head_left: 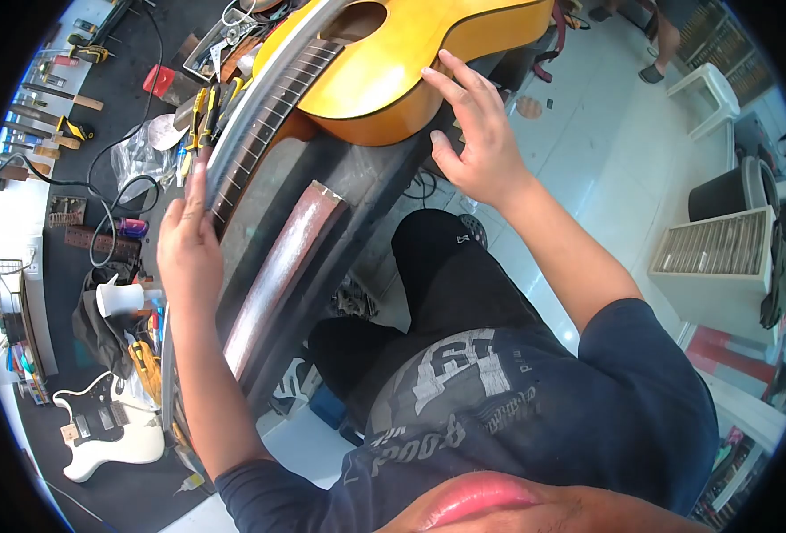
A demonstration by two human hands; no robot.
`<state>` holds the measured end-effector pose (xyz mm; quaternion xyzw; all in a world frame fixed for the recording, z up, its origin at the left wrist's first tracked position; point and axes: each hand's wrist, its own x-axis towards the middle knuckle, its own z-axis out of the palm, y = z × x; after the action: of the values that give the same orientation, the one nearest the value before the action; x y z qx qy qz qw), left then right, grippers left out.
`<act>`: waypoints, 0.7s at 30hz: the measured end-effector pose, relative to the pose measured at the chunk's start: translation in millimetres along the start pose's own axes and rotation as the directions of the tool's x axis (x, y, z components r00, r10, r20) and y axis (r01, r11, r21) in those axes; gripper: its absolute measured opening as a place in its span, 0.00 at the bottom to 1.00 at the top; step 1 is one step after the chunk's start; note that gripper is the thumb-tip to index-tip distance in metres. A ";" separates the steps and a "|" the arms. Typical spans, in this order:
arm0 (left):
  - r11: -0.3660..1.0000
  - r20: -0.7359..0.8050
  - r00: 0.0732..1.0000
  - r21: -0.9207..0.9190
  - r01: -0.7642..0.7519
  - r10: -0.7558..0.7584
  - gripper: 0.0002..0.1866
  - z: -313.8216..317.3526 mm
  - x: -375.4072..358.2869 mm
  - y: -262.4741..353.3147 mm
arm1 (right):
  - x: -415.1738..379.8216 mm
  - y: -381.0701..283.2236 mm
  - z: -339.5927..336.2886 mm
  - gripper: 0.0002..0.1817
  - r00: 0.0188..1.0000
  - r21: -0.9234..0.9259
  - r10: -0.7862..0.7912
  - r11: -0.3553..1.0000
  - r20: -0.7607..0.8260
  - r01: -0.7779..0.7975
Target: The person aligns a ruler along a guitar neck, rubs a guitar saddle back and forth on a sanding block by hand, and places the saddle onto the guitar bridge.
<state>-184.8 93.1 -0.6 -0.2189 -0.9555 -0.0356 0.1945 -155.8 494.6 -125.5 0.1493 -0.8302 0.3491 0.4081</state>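
A yellow acoustic guitar [366, 80] lies face up, its dark fretted neck [264, 115] running toward me. Alongside the fretboard stretches a long, pale grey strip [249, 107], smeared by motion. My left hand [189, 253] is closed around this strip near the far end of the neck, with the index finger stretched along it; the thumb is hidden. Over the guitar's right edge, my right hand [482, 142] has its fingers spread, fingertips at the top's rim. It grips nothing. A worn, reddish-brown padded support [286, 266] lies on the bench between my arms.
Pliers [202, 115], a crumpled plastic bag [140, 160] and a black cable [109, 213] lie left of the neck. A white electric guitar body [109, 426] rests at lower left. At right stand a white stool [708, 93] and a boxy white unit [713, 249].
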 end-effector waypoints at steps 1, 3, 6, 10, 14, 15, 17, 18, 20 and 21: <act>0.999 -0.015 1.000 -0.022 0.026 -0.026 0.40 -1.6 -0.3 -14.9 | 1.0 -0.9 -1.7 0.40 1.000 -0.008 0.004 1.000 -0.003 -0.004; 0.997 -0.069 0.996 -0.056 0.053 -0.057 0.40 -4.9 3.4 -36.5 | 4.1 -3.7 -6.4 0.37 1.000 -0.025 0.011 1.000 -0.012 -0.011; 0.989 -0.004 0.989 -0.008 0.146 -0.146 0.39 -2.4 2.4 -72.6 | 25.5 4.7 -17.7 0.27 0.998 -0.046 -0.040 0.998 -0.052 0.037; 0.960 0.141 0.950 0.053 0.275 -0.280 0.37 16.1 1.5 -100.3 | 116.7 37.2 -36.9 0.11 0.998 -0.062 0.015 0.998 -0.066 -0.019; 0.953 0.193 0.933 0.062 0.296 -0.303 0.35 21.1 2.6 -100.7 | 196.6 103.1 -20.4 0.16 0.984 -0.418 0.156 0.902 0.084 -0.107; 0.948 0.213 0.924 0.094 0.304 -0.318 0.34 19.1 3.4 -99.0 | 216.1 121.9 -10.7 0.19 0.971 -0.516 0.196 0.851 0.135 -0.100; 0.947 0.206 0.925 0.086 0.308 -0.320 0.33 12.0 3.2 -92.4 | 242.5 160.7 15.3 0.24 0.935 -0.668 0.237 0.745 0.262 -0.002; 0.946 0.199 0.925 0.085 0.313 -0.324 0.32 10.3 3.2 -94.5 | 245.6 188.0 28.9 0.26 0.910 -0.719 0.241 0.690 0.338 0.084; 0.944 0.198 0.923 0.079 0.320 -0.329 0.31 -5.6 -2.1 -82.0 | 255.4 186.9 33.2 0.23 0.886 -0.758 0.261 0.636 0.384 0.141; 0.949 0.171 0.933 0.042 0.313 -0.316 0.31 -17.0 -7.3 -69.9 | 254.6 167.6 25.7 0.16 0.892 -0.756 0.272 0.645 0.361 0.109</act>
<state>-202.9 24.5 13.4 -0.0642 -0.9918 -0.0402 0.1027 -418.3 605.2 -14.0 0.0011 -0.9749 -0.0564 0.2156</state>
